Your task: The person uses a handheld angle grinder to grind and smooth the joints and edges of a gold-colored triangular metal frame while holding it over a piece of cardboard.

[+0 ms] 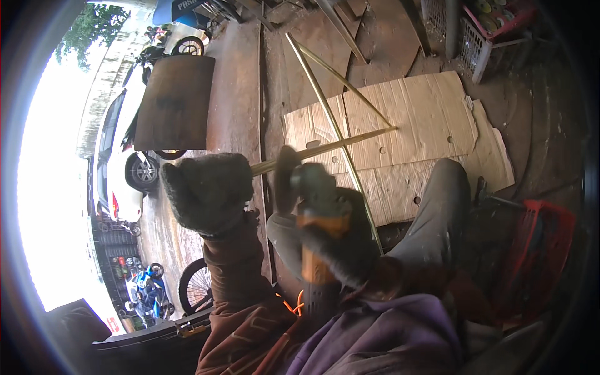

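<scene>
My left hand [209, 192], in a thick dark grey glove, is closed around the near end of a gold-coloured metal frame [317, 87]. The frame is made of thin bars joined in a triangle, with one long bar running down toward my legs. My right hand [350, 240], gloved too, grips an orange and grey angle grinder [319, 265], blurred by motion. Its dark disc [287, 178] stands close to the bar, just right of my left hand; whether they touch I cannot tell. Part of the frame lies over flattened cardboard [412, 109].
A red plastic crate [544, 244] stands at the right, and another basket [478, 50] at the upper right. To the left are a brown sheet panel [175, 103], a white car [128, 169], a bicycle wheel [195, 286] and a blue motorcycle [150, 289]. An orange cord [292, 306] lies beside the grinder.
</scene>
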`<move>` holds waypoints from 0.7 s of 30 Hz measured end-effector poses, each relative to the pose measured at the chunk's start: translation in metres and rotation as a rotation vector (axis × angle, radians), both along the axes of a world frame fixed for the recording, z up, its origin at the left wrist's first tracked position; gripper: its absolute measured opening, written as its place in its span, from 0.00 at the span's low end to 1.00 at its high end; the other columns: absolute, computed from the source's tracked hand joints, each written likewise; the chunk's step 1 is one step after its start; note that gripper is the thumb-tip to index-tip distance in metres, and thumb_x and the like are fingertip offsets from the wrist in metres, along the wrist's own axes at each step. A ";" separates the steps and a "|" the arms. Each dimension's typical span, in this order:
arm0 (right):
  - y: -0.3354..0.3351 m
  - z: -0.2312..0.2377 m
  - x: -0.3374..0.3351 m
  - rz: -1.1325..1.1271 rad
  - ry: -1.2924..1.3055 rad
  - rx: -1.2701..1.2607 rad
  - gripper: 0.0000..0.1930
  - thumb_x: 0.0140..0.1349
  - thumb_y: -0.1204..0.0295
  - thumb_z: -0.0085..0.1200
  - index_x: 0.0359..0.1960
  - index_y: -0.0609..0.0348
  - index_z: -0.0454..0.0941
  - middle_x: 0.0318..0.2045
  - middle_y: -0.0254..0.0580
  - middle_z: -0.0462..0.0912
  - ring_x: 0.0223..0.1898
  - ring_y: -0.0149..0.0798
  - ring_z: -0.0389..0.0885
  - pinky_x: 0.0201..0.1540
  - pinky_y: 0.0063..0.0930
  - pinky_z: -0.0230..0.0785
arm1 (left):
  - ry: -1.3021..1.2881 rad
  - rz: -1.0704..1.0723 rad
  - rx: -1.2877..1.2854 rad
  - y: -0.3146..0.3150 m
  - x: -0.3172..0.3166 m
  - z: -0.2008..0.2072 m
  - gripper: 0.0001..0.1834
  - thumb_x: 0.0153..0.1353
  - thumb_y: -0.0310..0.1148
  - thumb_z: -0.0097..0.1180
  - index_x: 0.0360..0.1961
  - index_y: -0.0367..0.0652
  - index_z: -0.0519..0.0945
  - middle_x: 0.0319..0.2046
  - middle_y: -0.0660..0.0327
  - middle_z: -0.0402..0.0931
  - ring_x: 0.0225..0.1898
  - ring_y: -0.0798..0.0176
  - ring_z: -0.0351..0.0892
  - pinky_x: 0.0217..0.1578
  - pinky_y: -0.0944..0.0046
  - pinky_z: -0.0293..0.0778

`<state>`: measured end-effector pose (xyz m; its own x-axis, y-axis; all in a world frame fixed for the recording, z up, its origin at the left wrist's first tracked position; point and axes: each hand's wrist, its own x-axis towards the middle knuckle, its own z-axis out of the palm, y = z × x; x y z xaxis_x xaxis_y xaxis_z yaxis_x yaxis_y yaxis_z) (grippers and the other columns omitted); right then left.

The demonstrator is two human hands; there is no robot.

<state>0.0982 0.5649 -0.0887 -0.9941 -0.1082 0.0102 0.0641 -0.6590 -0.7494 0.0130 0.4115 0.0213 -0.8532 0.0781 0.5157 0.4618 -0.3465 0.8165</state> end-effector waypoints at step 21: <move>0.024 -0.056 -0.001 -0.027 -0.312 -0.069 0.22 0.62 0.72 0.60 0.55 0.57 0.64 0.37 0.44 0.79 0.28 0.39 0.83 0.31 0.35 0.81 | -0.005 -0.051 -0.257 0.031 -0.039 0.018 0.26 0.77 0.46 0.31 0.23 0.42 0.67 0.11 0.59 0.60 0.08 0.58 0.59 0.14 0.58 0.65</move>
<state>0.0973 0.5885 -0.1445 -0.9529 -0.0918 -0.2892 0.2658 -0.7121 -0.6498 -0.0259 0.4420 0.0388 -0.8475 0.2489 0.4689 0.4446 -0.1499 0.8831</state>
